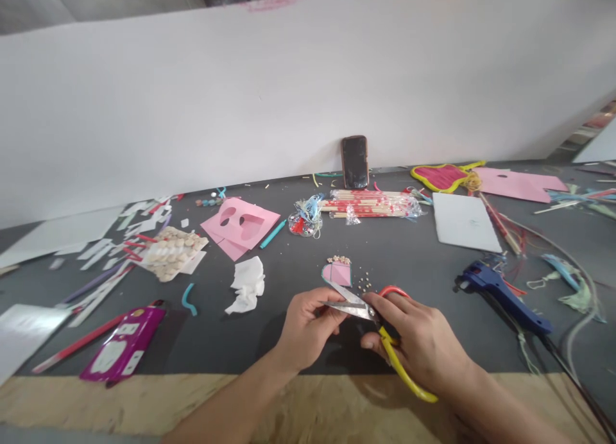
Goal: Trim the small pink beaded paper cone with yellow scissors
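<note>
scissors [359, 309] low centre: glossy bare metal blades, smooth yellow and red plastic handles | table cover [216, 341]: dark, matt | board [96, 399] along bottom edge: rough pressed wood chips | pink sheet [262, 221] left of centre: matt paper | phone [355, 162] upper centre: glossy | glue gun [505, 296] right: blue plastic | sticks [370, 203]: pale wood, shiny clear wrap

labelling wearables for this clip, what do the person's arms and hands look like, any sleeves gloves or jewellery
Both forearms are bare as far as the frame shows them; no sleeve edge comes into view. The left hand and right hand wear no gloves, and no ring, watch, bracelet or marking shows on either.
</note>
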{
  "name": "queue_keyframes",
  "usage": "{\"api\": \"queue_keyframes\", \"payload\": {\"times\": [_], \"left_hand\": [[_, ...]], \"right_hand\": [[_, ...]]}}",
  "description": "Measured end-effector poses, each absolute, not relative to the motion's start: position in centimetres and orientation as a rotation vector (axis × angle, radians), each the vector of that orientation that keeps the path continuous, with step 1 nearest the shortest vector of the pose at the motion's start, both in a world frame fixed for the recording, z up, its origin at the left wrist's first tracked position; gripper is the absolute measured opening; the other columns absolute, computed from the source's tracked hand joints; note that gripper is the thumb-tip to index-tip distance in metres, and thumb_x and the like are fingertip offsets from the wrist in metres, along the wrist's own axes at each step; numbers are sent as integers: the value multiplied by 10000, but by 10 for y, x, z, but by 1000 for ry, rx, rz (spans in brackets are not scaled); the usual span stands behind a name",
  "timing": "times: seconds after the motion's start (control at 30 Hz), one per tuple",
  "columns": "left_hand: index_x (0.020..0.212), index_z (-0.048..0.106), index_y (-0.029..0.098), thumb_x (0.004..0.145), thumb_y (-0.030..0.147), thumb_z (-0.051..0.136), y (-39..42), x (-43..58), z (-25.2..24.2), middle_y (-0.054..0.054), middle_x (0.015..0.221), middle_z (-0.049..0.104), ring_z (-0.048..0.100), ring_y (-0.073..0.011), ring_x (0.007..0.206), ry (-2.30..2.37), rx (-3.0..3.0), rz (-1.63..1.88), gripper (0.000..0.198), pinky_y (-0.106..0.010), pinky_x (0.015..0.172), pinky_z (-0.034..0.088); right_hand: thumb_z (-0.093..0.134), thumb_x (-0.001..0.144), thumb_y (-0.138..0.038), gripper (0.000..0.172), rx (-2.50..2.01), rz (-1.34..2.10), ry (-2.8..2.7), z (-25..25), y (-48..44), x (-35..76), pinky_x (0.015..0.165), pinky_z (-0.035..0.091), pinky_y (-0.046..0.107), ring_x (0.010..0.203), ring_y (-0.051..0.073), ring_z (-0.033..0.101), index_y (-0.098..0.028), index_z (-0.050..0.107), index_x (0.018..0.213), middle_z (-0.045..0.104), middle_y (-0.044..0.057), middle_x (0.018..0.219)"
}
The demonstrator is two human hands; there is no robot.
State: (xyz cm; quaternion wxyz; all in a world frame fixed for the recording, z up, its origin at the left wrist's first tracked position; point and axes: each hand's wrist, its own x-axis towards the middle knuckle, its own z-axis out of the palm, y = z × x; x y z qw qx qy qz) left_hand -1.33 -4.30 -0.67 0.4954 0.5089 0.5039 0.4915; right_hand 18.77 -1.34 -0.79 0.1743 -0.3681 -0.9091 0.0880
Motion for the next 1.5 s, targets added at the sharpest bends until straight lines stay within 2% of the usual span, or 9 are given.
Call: {"api": "queue_keyframes", "payload": {"times": [0.17, 0.33, 0.7, 0.87, 1.13, 1.5], "left_hand": [[713, 658, 129, 795, 293, 608, -46, -10, -6, 6, 582, 571, 489, -70, 467, 1233, 1237, 1201, 190, -167, 453, 388], [691, 629, 135, 813, 320, 598, -45, -9, -7, 25, 558, 509, 473, -71, 484, 1269, 1283, 1213, 224, -167, 470, 385], [710, 622, 153, 815, 271, 590, -44, -13, -7, 24, 560, 541, 514, -87, 535, 1299, 1334, 1258, 162, -172, 535, 403], [695, 621, 147, 807, 226, 580, -44, -14, -5, 17, 565, 543, 508, -91, 530, 1258, 1338, 1268, 143, -177, 524, 406], [698, 622, 144, 841, 257, 547, -46, -13, -5, 12, 549, 539, 521, -96, 512, 1269, 1378, 1257, 196, -183, 519, 418], [748, 657, 152, 828, 316, 587, -44, -12, -11, 8, 553, 579, 531, -100, 510, 1396, 1389, 1272, 195, -178, 515, 427]], "right_hand": [[385, 897, -559, 449, -1089, 230, -2605, -7, -16, 187, 555, 445, 296, 692, 209, 634, -208, 534, 1134, 654, 49, 811], [370, 901, -560, 449, -1092, 158, -2584, -6, -15, 185, 538, 428, 292, 668, 203, 628, -198, 545, 1100, 657, 52, 807], [481, 754, -711, 681, -1122, 102, -2571, -3, -13, 183, 608, 457, 330, 782, 242, 611, -192, 504, 1194, 612, 91, 908], [540, 758, -641, 625, -1124, 154, -2581, -1, -12, 181, 642, 470, 345, 841, 254, 586, -189, 513, 1189, 605, 98, 925], [521, 794, -602, 561, -1105, 186, -2564, 0, -12, 181, 658, 477, 331, 867, 249, 581, -185, 531, 1168, 620, 113, 934], [500, 795, -639, 612, -1085, 270, -2579, -3, -9, 182, 664, 484, 334, 851, 248, 603, -168, 523, 1186, 630, 115, 937]]}}
